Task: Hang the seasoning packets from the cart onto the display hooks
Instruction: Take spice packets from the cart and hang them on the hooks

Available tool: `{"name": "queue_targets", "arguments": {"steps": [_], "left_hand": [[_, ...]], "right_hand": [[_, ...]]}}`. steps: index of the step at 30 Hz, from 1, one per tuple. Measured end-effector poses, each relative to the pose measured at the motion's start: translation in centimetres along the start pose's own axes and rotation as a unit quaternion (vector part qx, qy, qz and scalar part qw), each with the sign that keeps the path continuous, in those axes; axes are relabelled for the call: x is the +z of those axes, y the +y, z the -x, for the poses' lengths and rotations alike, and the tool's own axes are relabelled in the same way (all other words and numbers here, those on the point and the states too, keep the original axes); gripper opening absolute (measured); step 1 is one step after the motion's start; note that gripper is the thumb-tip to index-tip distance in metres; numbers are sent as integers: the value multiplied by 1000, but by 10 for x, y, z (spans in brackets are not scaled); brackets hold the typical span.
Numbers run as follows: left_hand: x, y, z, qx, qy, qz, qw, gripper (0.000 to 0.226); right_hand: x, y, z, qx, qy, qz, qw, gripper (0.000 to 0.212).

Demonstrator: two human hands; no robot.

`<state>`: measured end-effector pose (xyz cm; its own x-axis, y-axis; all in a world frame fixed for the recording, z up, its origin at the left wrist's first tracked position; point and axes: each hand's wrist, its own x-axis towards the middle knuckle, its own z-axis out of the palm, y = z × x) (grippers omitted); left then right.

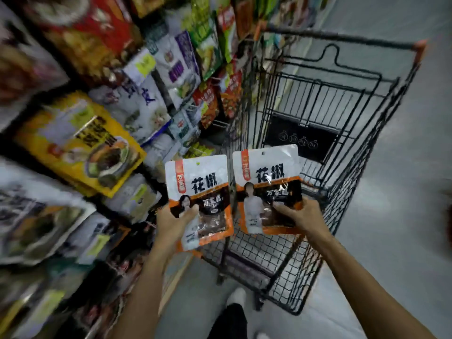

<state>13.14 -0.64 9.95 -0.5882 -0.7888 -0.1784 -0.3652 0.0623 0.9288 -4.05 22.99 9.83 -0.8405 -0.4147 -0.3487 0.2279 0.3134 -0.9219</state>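
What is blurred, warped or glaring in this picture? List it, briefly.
Head view: the left packet in the left hand and the right packet in the right hand are sharpest; the shelf packets at left smear with motion blur; wide-angle distortion bows the cart rails; a small glint sits on the right packet; corners are dim.

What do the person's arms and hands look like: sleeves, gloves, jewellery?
Both bare: left hand and right hand wear no gloves; no rings, watch or wristbands show. The left forearm and right forearm are uncovered to the frame edge; no sleeves.
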Motion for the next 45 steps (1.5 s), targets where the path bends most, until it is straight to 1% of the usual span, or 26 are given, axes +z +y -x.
{"name": "queue_targets", "arguments": {"steps": [3,5,9,12,14,16,18,19,21,22,23,24,27,29,30,31,32,34,35,38,39,42,44,45], "left_hand": [[-48,16,49,21,62,22,998,30],[-82,24,82,33,88,23,995,17],[-154,38,150,50,165,25,985,26],[-206,44,207,58,231,38,971,25],[-239,45,248,57,278,40,958,34],[-273,42,290,49,328,40,942,38],[-305,39,335,51,376,38,925,51],[-320,37,357,51,395,32,917,50],[-349,30,401,47,432,22,900,35],[-364,26,423,48,447,19,893,32],[-379,21,445,53,458,15,887,39],[-395,15,466,57,467,15,882,50],[-440,-1,529,61,492,21,868,52],[-469,-10,566,66,503,29,861,52],[-483,-14,582,66,504,34,860,51],[-497,-18,598,65,504,37,861,52],[-512,-23,612,62,507,35,859,52],[-540,-33,637,48,523,18,851,43],[-553,-37,647,44,535,13,844,40],[-587,-45,670,46,567,18,822,29],[-597,-46,674,46,574,22,817,30],[-624,-46,682,39,593,17,804,34],[-641,-47,683,43,598,6,800,30],[-649,-47,683,47,600,1,799,25]], "right_hand": [[14,-29,28,-23,-80,-1,997,18],[30,-48,47,-47,-125,4,991,17],[73,-84,89,-104,-213,25,971,15],[113,-109,126,-142,-280,23,949,14],[142,-122,156,-178,-325,27,928,16],[171,-133,191,-196,-372,31,907,14],[201,-138,228,-206,-413,36,887,16],[216,-139,246,-210,-429,37,878,20],[248,-137,284,-223,-455,47,861,30],[264,-134,303,-229,-467,53,852,37],[280,-132,325,-232,-481,59,843,47],[294,-128,347,-231,-496,62,835,57],[334,-116,417,-232,-523,46,819,72],[358,-108,461,-226,-541,46,809,88],[368,-104,482,-221,-552,47,802,88],[378,-102,504,-219,-560,46,798,82],[387,-101,523,-222,-570,42,790,73],[403,-101,558,-228,-587,48,775,53],[411,-102,575,-229,-590,54,773,48],[439,-106,611,-227,-598,53,767,43],[449,-109,620,-229,-599,57,765,41],[478,-118,640,-230,-605,64,760,45],[498,-123,648,-233,-617,66,748,44],[510,-124,649,-238,-621,62,745,47]]}}
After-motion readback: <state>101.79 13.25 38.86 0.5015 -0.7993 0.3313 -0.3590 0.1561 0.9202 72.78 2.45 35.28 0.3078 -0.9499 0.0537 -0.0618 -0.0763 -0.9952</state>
